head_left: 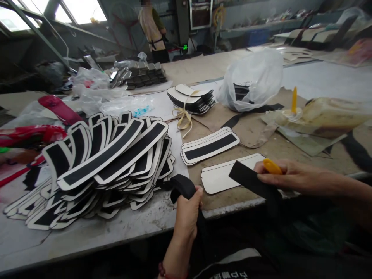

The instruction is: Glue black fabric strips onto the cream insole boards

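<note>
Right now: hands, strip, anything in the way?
Left hand: black strip. Right hand: strip end, yellow handle. White panel: beneath strip end. Panel pile: beside left hand.

Your right hand (283,176) covers one end of the yellow tool (272,166), so its kind can't be told. The black strip (245,180) drops into shadow below the table (116,242); you can't see whether one length joins it to the black band (184,186) in your left hand (187,213). The picture's left edge cuts off the red bag (31,133). Folds of the clear bag (263,73) partly hide its dark contents. The blue specks (142,111) are too small to identify.
</note>
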Motion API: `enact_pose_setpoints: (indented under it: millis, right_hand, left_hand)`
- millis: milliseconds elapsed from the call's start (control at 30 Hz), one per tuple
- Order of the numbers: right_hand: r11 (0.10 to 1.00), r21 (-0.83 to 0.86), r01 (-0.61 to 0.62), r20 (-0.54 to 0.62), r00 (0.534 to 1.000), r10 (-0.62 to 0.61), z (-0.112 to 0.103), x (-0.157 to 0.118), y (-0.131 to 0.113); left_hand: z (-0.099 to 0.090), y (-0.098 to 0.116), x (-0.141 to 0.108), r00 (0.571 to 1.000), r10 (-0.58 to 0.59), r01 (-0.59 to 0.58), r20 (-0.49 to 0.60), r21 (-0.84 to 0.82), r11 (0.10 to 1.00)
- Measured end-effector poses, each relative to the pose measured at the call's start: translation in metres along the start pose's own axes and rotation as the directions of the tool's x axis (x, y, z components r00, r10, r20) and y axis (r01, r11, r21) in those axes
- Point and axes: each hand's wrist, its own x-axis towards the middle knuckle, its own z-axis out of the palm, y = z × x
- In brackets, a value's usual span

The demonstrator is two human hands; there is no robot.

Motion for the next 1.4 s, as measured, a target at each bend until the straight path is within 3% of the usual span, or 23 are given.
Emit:
enact_pose_setpoints:
  millis: [300,600,1000,1233,1400]
  right_hand:
    - [0.947,-0.289,0.139,0.201,0.976,-0.082,0.029,0.062,0.0]
    - [0.909,-0.412,0.06,0.257,0.965,0.053,0.038,0.108,0.006]
    - [0.829,-0.551,0.095,0.266,0.962,0.066,0.041,0.115,0.007]
    - [0.797,-0.597,0.097,0.233,0.971,0.057,0.046,0.114,0.005]
    - [0.787,-0.615,0.049,0.205,0.974,0.1,0.018,0.085,0.017]
  left_hand:
    - [0.008,0.012,0.026,0.989,-0.121,0.101,0.088,0.197,0.975]
    - [0.01,0.019,0.032,0.978,-0.196,0.175,0.077,0.22,0.96]
    - [0.013,0.022,0.029,0.974,-0.218,0.195,0.066,0.246,0.949]
    - [0.022,0.016,0.032,0.983,-0.178,0.182,-0.041,0.268,0.946]
    - [0.023,0.014,0.032,0.986,-0.148,0.165,-0.079,0.298,0.94]
